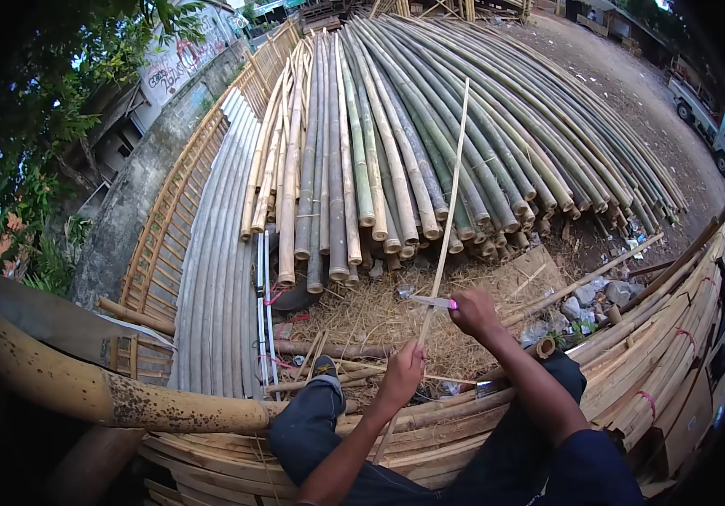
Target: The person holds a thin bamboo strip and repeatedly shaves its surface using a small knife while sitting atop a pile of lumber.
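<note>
A long thin bamboo strip [448, 228] slants upward in front of me, its far end overlapping the stacked poles. My left hand [402, 374] is closed around its lower part, and the strip's tail runs down past my wrist. In my right hand [474, 312], a little higher and to the right, is a knife [435, 301] with a pink handle. Its blade points left and crosses the strip just above my left hand. Fingers of the right hand are wrapped round the handle.
A big stack of bamboo poles [371, 160] fills the space ahead. Straw-like shavings [354, 320] cover the ground. A thick bamboo pole [185, 405] lies at left, near corrugated sheets [211, 244]. Bundled split bamboo [641, 363] is at right. A truck [708, 122] stands far right.
</note>
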A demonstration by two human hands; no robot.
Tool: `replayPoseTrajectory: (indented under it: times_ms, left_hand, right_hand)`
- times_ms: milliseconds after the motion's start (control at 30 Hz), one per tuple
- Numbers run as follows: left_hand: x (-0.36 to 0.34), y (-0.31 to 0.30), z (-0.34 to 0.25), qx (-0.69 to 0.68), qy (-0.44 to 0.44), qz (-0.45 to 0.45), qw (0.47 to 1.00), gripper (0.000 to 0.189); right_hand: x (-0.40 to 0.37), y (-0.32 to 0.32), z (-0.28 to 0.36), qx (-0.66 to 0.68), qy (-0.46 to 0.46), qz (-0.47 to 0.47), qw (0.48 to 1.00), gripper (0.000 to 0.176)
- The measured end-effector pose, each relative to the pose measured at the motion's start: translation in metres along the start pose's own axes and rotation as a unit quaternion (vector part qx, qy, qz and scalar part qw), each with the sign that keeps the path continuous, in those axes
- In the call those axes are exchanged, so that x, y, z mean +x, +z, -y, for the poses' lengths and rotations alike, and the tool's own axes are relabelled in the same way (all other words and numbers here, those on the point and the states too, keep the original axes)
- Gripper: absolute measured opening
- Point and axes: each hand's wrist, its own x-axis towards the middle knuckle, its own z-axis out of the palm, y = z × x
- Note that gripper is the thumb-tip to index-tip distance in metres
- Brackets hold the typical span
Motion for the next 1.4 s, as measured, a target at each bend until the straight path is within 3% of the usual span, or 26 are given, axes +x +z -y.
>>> replayPoseTrajectory:
  times_ms: [33, 133, 200, 233, 267, 333, 367, 433, 500, 567, 600, 633, 667, 700, 767, 833, 1033, 1100, 1167, 1233, 1300, 1333, 1367, 1400]
  left_hand:
    - [0.004, -0.001, 0.0, -0.013, -0.02, 0.007, 1.0, 0.024]
    - [0.005, -0.003, 0.014, -0.039, 0.0, 0.0, 0.999, 0.027]
    - [-0.004, 0.001, 0.002, 0.016, 0.02, -0.002, 1.0, 0.027]
    - [-0.011, 0.006, -0.001, 0.068, 0.041, -0.004, 0.997, 0.026]
    - [-0.013, 0.01, -0.002, 0.022, 0.04, 0.005, 0.999, 0.025]
    - [-0.021, 0.01, -0.014, -0.058, -0.011, 0.064, 0.996, 0.024]
    - [-0.022, 0.007, -0.019, -0.133, -0.059, 0.11, 0.983, 0.023]
    - [-0.018, 0.003, -0.018, -0.125, -0.042, 0.133, 0.982, 0.021]
    - [-0.015, -0.002, -0.026, -0.214, -0.094, 0.179, 0.956, 0.022]
    - [-0.012, -0.001, -0.023, -0.209, -0.076, 0.171, 0.96, 0.022]
    - [-0.011, -0.001, -0.022, -0.223, -0.074, 0.157, 0.959, 0.022]
    - [-0.01, 0.0, -0.021, -0.237, -0.073, 0.143, 0.958, 0.022]
    - [-0.009, 0.0, -0.019, -0.239, -0.074, 0.139, 0.958, 0.022]
    - [-0.007, 0.001, -0.016, -0.223, -0.072, 0.113, 0.966, 0.022]
    - [-0.002, 0.002, -0.007, -0.208, -0.072, 0.089, 0.971, 0.023]
    - [0.005, 0.002, 0.006, -0.082, -0.04, 0.036, 0.995, 0.028]
    - [0.012, 0.004, 0.019, -0.107, -0.039, 0.045, 0.993, 0.026]
    - [0.012, 0.003, 0.012, -0.114, -0.045, 0.051, 0.991, 0.026]
    - [0.01, -0.001, 0.003, -0.25, -0.13, 0.117, 0.952, 0.025]
    - [0.011, 0.0, -0.006, -0.246, -0.133, 0.119, 0.953, 0.023]
    - [0.013, 0.0, -0.006, -0.243, -0.138, 0.121, 0.952, 0.021]
    - [0.014, -0.002, -0.002, -0.264, -0.133, 0.117, 0.948, 0.02]
    - [0.014, -0.003, -0.001, -0.284, -0.128, 0.113, 0.944, 0.019]
    - [0.013, -0.002, 0.0, -0.284, -0.129, 0.114, 0.943, 0.019]
  right_hand:
    - [-0.003, 0.006, 0.006, 0.007, 0.022, 0.001, 1.0, 0.019]
    - [-0.013, 0.003, 0.029, 0.003, -0.057, 0.092, 0.994, 0.018]
    - [-0.005, 0.009, 0.009, 0.007, -0.015, 0.027, 0.999, 0.018]
    - [0.005, 0.003, -0.018, -0.042, 0.03, 0.001, 0.999, 0.019]
    - [0.013, -0.002, -0.037, -0.025, 0.181, -0.046, 0.982, 0.023]
    - [0.018, -0.006, -0.086, -0.02, 0.315, -0.06, 0.947, 0.031]
    - [0.015, -0.009, -0.092, -0.017, 0.323, -0.065, 0.944, 0.031]
    - [0.013, -0.01, -0.096, 0.092, 0.287, -0.153, 0.941, 0.036]
    - [0.014, -0.009, -0.094, 0.143, 0.261, -0.195, 0.935, 0.039]
    - [0.014, -0.005, -0.087, 0.489, 0.3, -0.168, 0.802, 0.042]
    - [0.015, -0.015, -0.069, 0.488, 0.298, -0.163, 0.804, 0.042]
    - [0.012, -0.025, -0.05, 0.657, 0.27, -0.116, 0.694, 0.038]
    - [0.012, -0.032, -0.03, 0.798, 0.233, -0.064, 0.552, 0.034]
    - [0.013, -0.031, -0.02, 0.798, 0.233, -0.061, 0.552, 0.034]
    - [0.013, -0.028, -0.004, 0.731, 0.223, 0.024, 0.644, 0.024]
    - [0.012, -0.025, 0.015, 0.646, 0.236, 0.027, 0.725, 0.017]
    - [0.004, -0.005, 0.019, 0.664, 0.243, 0.113, 0.698, 0.015]
    - [0.003, -0.002, 0.019, 0.728, 0.263, 0.12, 0.621, 0.017]
    - [0.003, -0.006, 0.018, 0.718, 0.26, 0.139, 0.631, 0.017]
    - [0.004, -0.01, 0.022, 0.706, 0.256, 0.158, 0.641, 0.019]
    - [0.001, -0.009, 0.028, 0.522, 0.178, 0.155, 0.819, 0.026]
    - [0.001, -0.001, 0.029, 0.426, 0.061, 0.033, 0.902, 0.03]
    - [0.0, -0.001, 0.026, 0.426, 0.063, 0.033, 0.902, 0.03]
    - [0.0, -0.002, 0.021, 0.329, 0.11, 0.007, 0.938, 0.028]
